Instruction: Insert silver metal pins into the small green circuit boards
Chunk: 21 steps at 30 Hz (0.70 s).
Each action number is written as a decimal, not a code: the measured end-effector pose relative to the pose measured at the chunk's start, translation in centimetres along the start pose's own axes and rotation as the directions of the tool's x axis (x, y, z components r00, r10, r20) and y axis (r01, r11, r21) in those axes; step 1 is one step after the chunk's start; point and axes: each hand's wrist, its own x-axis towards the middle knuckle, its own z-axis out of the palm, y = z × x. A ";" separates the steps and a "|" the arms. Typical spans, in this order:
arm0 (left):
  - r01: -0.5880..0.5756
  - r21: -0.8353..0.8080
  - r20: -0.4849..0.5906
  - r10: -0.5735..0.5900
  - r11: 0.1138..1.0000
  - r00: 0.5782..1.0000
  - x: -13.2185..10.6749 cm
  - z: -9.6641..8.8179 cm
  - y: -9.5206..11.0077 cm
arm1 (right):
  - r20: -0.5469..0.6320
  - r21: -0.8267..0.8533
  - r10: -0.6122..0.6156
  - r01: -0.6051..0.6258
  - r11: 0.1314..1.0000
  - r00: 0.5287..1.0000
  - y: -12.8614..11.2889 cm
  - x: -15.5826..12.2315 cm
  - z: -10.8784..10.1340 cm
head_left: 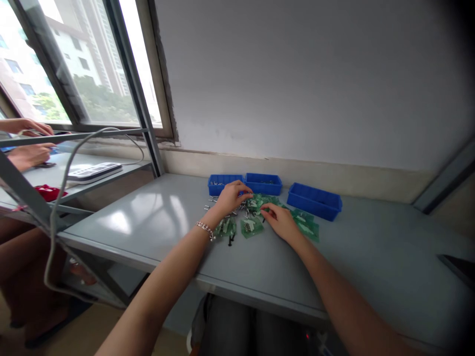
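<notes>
My left hand (233, 196) reaches over a pile of loose silver screws (246, 210), with its thumb and fingertips drawn together; anything between them is too small to make out. My right hand (280, 220) is beside the pile, fingers pinched at the edge of some green plastic bags (265, 199). A tiny dark piece shows under its fingertips, but whether it is held is unclear. Nearer the table's front lie a small green bag with metal parts in it (251, 227), another filled green bag (226, 227) and a few black screws (230, 241).
Behind the pile stand three blue bins, a left one (218, 185), a middle one (263, 184) and a right one (314, 200). More green bags (307, 225) lie by the right bin. Beyond a metal frame at left, another person's hands (29, 155) are above a neighbouring table with a power strip (94, 171).
</notes>
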 end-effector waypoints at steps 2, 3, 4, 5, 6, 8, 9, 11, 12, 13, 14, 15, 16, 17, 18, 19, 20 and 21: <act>0.070 -0.022 -0.096 -0.072 0.997 0.993 0.3 -0.8 -0.6 | 0.002 0.002 -0.002 0.002 1.000 1.000 0.0 0.0 0.0; 0.123 -0.055 -0.159 -0.131 0.991 0.979 0.4 -1.2 -1.0 | 0.004 0.003 -0.002 0.002 1.000 1.000 0.0 0.0 -0.1; 0.180 -0.099 -0.219 -0.198 0.979 0.955 0.5 -1.7 -1.5 | 0.005 0.004 -0.002 0.002 1.000 1.000 0.0 0.0 -0.1; 0.239 -0.150 -0.282 -0.273 0.959 0.920 0.5 -2.1 -2.1 | 0.007 0.004 -0.002 0.002 1.000 1.000 0.0 0.0 -0.1; 0.279 -0.182 -0.331 -0.326 0.943 0.885 0.5 -2.5 -2.8 | 0.009 0.004 -0.001 0.001 1.000 1.000 0.0 0.0 -0.1; 0.331 -0.223 -0.407 -0.396 0.917 0.823 0.4 -3.2 -4.2 | 0.012 0.004 0.002 -0.002 1.000 1.000 0.0 0.0 -0.1; 0.352 -0.245 -0.435 -0.427 0.903 0.793 0.3 -3.5 -5.0 | 0.013 0.004 0.004 -0.004 1.000 1.000 -0.1 0.0 -0.1; 0.392 -0.290 -0.483 -0.487 0.873 0.728 0.0 -3.8 -6.3 | 0.012 0.006 0.008 -0.008 1.000 1.000 -0.1 0.0 -0.1; 0.409 -0.309 -0.499 -0.513 0.858 0.698 -0.2 -3.8 -7.0 | 0.011 0.006 0.009 -0.009 1.000 1.000 -0.1 0.0 -0.1; 0.424 -0.326 -0.512 -0.535 0.845 0.672 -0.4 -3.8 -7.5 | 0.009 0.006 0.010 -0.010 1.000 1.000 -0.2 0.0 -0.1; 0.438 -0.340 -0.519 -0.555 0.832 0.650 -0.7 -3.7 -8.0 | 0.008 0.006 0.011 -0.011 1.000 1.000 -0.2 0.0 -0.1; 0.452 -0.351 -0.520 -0.572 0.820 0.634 -0.9 -3.6 -8.5 | 0.007 0.006 0.010 -0.010 1.000 1.000 -0.1 0.0 -0.1; 0.464 -0.359 -0.517 -0.587 0.810 0.624 -1.1 -3.4 -8.9 | 0.007 0.006 0.009 -0.009 1.000 1.000 -0.1 0.0 -0.1; 0.477 -0.363 -0.508 -0.599 0.800 0.618 -1.2 -3.2 -9.3 | 0.008 0.006 0.007 -0.007 1.000 1.000 -0.1 0.0 0.0; 0.489 -0.365 -0.498 -0.610 0.792 0.617 -1.4 -3.0 -9.6 | 0.008 0.007 0.005 -0.005 1.000 1.000 0.0 0.0 0.0; 0.500 -0.363 -0.486 -0.618 0.786 0.618 -1.5 -2.8 -9.9 | 0.010 0.008 0.004 -0.004 1.000 1.000 0.0 0.0 0.0; 0.511 -0.358 -0.475 -0.624 0.781 0.620 -1.6 -2.6 -10.1 | 0.010 0.008 0.003 -0.003 1.000 1.000 0.0 0.0 0.0; 0.522 -0.351 -0.465 -0.629 0.777 0.623 -1.7 -2.5 -10.3 | 0.011 0.008 0.001 -0.002 1.000 1.000 0.0 0.0 0.0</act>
